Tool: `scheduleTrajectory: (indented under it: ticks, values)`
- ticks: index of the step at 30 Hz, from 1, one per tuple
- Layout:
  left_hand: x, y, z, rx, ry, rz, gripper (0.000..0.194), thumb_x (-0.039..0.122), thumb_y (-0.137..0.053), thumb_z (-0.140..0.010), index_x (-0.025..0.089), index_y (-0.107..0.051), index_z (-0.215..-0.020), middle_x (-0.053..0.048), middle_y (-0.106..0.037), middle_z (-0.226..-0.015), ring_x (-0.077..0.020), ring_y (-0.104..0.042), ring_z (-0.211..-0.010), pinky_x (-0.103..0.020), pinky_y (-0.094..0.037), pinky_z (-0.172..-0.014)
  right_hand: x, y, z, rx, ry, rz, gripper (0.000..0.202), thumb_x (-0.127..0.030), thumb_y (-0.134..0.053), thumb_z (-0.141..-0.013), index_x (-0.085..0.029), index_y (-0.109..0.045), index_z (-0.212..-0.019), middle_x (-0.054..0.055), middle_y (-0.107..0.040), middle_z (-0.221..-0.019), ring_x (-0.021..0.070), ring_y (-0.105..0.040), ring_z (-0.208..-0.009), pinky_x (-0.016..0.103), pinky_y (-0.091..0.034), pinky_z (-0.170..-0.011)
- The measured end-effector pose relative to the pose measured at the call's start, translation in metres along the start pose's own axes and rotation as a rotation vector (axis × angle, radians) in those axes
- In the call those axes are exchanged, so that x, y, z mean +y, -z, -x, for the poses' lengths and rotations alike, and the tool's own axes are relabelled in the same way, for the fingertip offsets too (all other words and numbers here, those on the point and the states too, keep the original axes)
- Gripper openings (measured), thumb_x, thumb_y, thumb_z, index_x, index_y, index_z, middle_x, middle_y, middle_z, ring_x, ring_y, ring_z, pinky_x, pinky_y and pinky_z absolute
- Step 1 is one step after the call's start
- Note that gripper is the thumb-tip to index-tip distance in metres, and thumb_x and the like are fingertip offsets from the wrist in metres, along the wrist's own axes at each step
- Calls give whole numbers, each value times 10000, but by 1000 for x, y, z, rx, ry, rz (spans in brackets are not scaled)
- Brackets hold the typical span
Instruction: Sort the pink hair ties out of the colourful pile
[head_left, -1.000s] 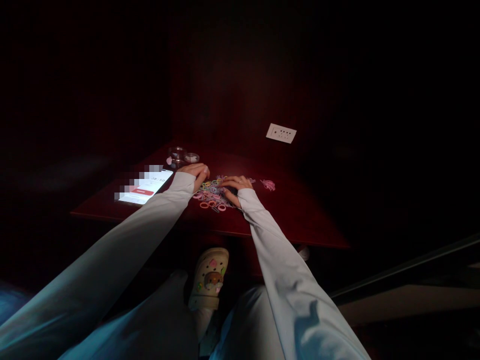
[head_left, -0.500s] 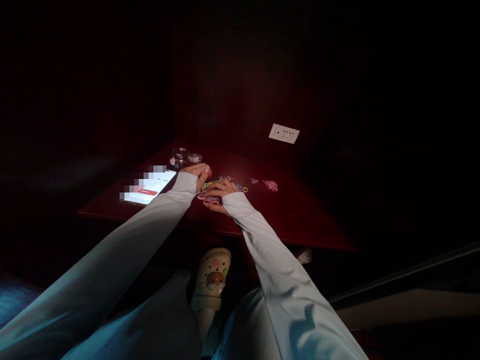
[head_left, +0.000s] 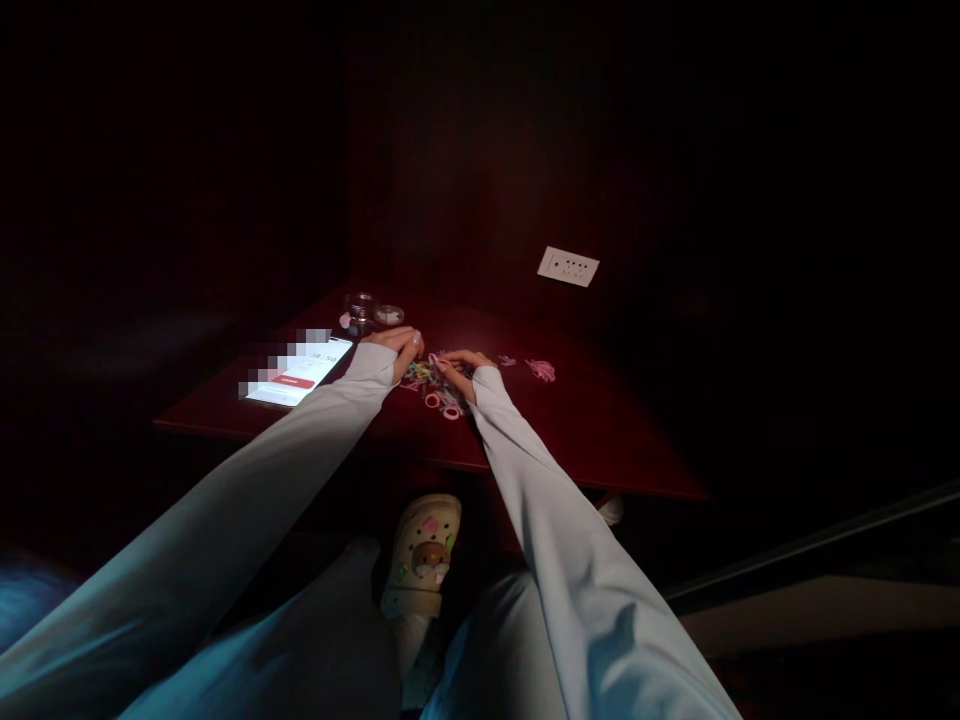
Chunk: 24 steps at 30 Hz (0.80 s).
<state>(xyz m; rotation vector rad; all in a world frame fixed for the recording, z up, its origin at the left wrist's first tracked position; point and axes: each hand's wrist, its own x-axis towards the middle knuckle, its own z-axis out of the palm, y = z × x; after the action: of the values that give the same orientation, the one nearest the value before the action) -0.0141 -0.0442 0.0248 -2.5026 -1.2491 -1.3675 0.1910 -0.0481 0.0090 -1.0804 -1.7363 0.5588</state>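
Observation:
A loose pile of small coloured hair ties lies on the dark red table between my hands. My right hand is at the pile's right side, thumb and fingers pinched on a pink hair tie. Two more pink ties lie at the near edge of the pile. My left hand rests at the pile's left side with its fingers curled together; whatever may be inside them is hidden.
A lit phone lies left of my left arm. Behind it stand a clear round jar and a lid-like clear dish. A small purple bunch and a pink bunch of ties lie to the right. A socket is on the wall.
My right hand has gone from lying spread over the pile to its far right side, and now pinches a pink hair tie. The pile is more uncovered. My left hand is almost unmoved.

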Motion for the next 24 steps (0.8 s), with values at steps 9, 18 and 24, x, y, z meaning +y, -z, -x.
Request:
scheduleTrajectory:
  ticks: [9, 18, 24]
  values:
    - [3, 2, 0, -27, 23, 20, 475, 365, -299, -1069, 195, -646, -792, -44, -700, -831, -165, -633, -761, -293, -407, -673, 14, -1, -8, -10, -140, -320, 382, -555, -837, -710, -219, -733, -858, 21, -752, -741, 170, -688, -694, 286, -523, -678]
    - [4, 0, 0, -27, 38, 18, 478, 368, -290, -1066, 201, -627, -771, -39, -694, -814, -162, -628, -753, -295, -393, -668, 15, 1, -8, 29, -225, -264, 300, -505, -781, -758, -225, -703, -833, -26, -668, -640, 148, -608, -617, 273, -489, -654]
    - [4, 0, 0, -34, 50, 8, 475, 363, -301, -1063, 203, -639, -770, -35, -695, -808, -161, -627, -752, -292, -390, -665, 16, 9, -8, 82, -194, -89, 267, -492, -795, -784, -231, -777, -837, 31, -759, -810, 227, -692, -926, 360, -540, -934]
